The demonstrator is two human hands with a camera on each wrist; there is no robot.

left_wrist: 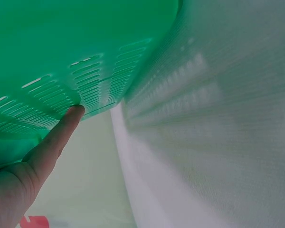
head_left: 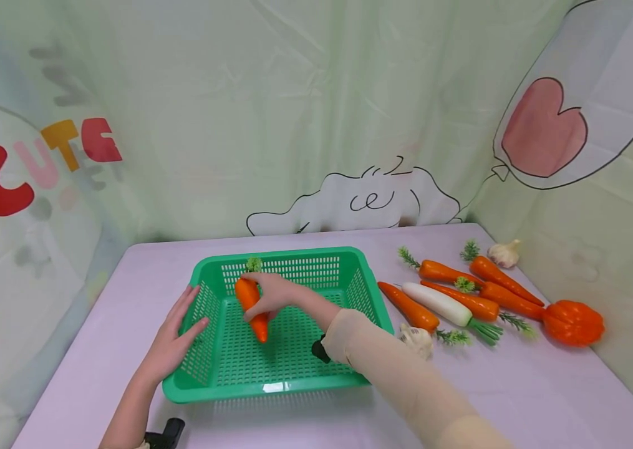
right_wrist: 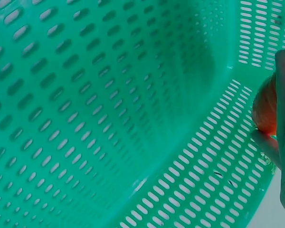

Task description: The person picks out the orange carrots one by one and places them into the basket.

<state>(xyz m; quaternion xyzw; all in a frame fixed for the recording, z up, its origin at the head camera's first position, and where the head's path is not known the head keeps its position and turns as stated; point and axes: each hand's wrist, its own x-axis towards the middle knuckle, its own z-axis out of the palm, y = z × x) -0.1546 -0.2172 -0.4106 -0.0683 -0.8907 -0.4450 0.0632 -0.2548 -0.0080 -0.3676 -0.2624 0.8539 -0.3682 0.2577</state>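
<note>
A green plastic basket [head_left: 226, 393] with slotted walls stands on the table. Inside it, toward the left, my right hand [head_left: 278, 294] grips an orange carrot [head_left: 247, 293] with a green leafy top, its tip slanting down over the basket floor. The right wrist view shows part of this carrot [right_wrist: 264, 107] at the right edge, partly covered by fingers. My left hand [head_left: 173, 340] rests against the basket's left side, its fingers extended along the rim and the thumb apart. In the left wrist view, one finger [left_wrist: 61, 133] touches the slotted outer wall.
Right of the basket lie several more carrots [head_left: 408, 305], a white radish [head_left: 436, 302] with green stems, and an orange-red pumpkin-like vegetable [head_left: 572, 323]. One garlic bulb [head_left: 417, 340] sits near the basket, another garlic bulb [head_left: 504, 254] farther back. Printed curtains [head_left: 209, 125] enclose the table.
</note>
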